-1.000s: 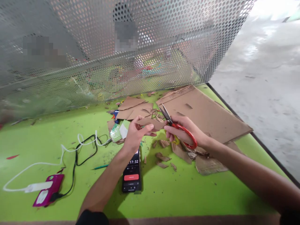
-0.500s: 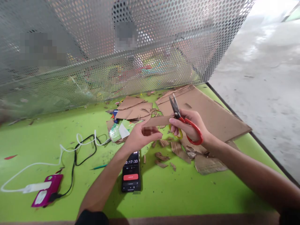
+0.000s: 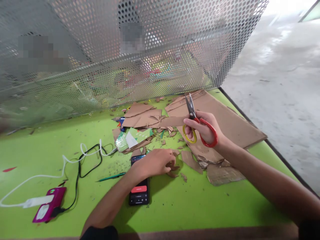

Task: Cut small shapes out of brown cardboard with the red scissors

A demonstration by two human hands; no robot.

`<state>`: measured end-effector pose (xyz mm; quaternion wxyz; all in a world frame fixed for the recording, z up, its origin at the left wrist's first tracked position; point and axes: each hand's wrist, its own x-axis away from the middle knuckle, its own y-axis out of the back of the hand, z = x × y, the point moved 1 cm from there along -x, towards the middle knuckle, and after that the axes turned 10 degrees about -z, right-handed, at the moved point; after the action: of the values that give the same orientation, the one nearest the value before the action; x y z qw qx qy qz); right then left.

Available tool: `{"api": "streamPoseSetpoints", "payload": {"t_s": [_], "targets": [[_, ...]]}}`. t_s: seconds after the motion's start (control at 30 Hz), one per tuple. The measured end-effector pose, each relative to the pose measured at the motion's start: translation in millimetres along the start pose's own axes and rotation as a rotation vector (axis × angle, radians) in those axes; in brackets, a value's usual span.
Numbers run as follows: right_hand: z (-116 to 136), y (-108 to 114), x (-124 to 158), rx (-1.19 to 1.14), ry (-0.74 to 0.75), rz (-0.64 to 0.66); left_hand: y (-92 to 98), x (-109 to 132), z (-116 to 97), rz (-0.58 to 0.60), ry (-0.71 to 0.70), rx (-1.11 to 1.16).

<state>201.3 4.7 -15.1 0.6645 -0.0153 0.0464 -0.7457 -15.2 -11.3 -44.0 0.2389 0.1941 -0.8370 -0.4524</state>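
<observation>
My right hand point(image 3: 203, 128) is closed around scissors point(image 3: 191, 113) with one red and one yellow handle loop. Their blades point up and away from me, slightly parted. The same hand pinches a narrow cardboard strip point(image 3: 172, 122) that extends to the left. Lower down, my left hand point(image 3: 157, 162) is over small cardboard scraps point(image 3: 172, 173), its fingers curled downward. Whatever is between those fingertips is hidden. Under the left wrist lies a phone point(image 3: 139, 196), partly covered by the hand and forearm.
A large cardboard sheet point(image 3: 232, 126) lies at the right, and stacked cardboard pieces point(image 3: 140, 115) lie behind. A perforated metal screen point(image 3: 160, 66) stands at the back. To the left are a green pencil point(image 3: 112, 176), tangled cables point(image 3: 80, 163) and a magenta power strip point(image 3: 56, 201).
My left hand has moved away from the strip, down toward me onto the scraps, and its fingers have curled. The right hand with scissors and strip has risen slightly and turned a little.
</observation>
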Motion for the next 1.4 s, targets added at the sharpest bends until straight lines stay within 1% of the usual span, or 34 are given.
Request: {"api": "streamPoseSetpoints", "payload": {"t_s": [0.13, 0.23, 0.4, 0.5, 0.57, 0.67, 0.8, 0.87, 0.9, 0.97, 1.07, 1.13, 1.23, 1.3, 1.4], "targets": [[1, 0, 0, 0.003, -0.002, 0.009, -0.2, -2, 0, 0.001, 0.028, 0.025], [2, 0, 0, 0.007, -0.005, 0.008, 3.5, -2, 0, 0.005, 0.049, 0.017], [2, 1, -1, 0.022, -0.003, 0.0, 22.4, 3, 5, -0.095, 0.116, 0.017], [1, 1, -1, 0.026, -0.006, -0.001, 31.2, 4, 8, -0.116, 0.164, 0.006], [0, 1, -1, 0.027, -0.008, -0.002, 31.7, 3, 10, -0.117, 0.17, -0.001], [-1, 1, -1, 0.038, -0.005, 0.001, 27.7, 2, 11, -0.117, 0.16, -0.004], [-3, 2, -3, 0.066, -0.008, -0.025, 27.3, 3, 10, -0.15, 0.1, 0.018], [-5, 2, -4, 0.097, -0.013, -0.042, 31.6, 7, 8, -0.217, 0.033, 0.08], [-6, 2, -4, 0.119, -0.011, -0.041, 34.4, 9, 7, -0.273, -0.006, 0.114], [-9, 2, -4, 0.162, -0.008, -0.005, 40.4, 14, 6, -0.427, -0.079, 0.142], [-15, 0, -2, 0.17, -0.038, 0.095, 46.5, 19, 7, -0.669, -0.145, 0.042], [-19, -2, 0, 0.127, -0.083, 0.152, 47.3, 20, 9, -0.788, -0.145, -0.053], [-24, -7, 5, 0.046, -0.148, 0.236, 45.3, 17, 13, -0.881, -0.122, -0.141], [-25, -9, 8, 0.009, -0.161, 0.275, 43.5, 16, 14, -0.904, -0.128, -0.15], [-24, -9, 9, -0.02, -0.158, 0.29, 42.9, 15, 15, -0.919, -0.154, -0.102]]}}
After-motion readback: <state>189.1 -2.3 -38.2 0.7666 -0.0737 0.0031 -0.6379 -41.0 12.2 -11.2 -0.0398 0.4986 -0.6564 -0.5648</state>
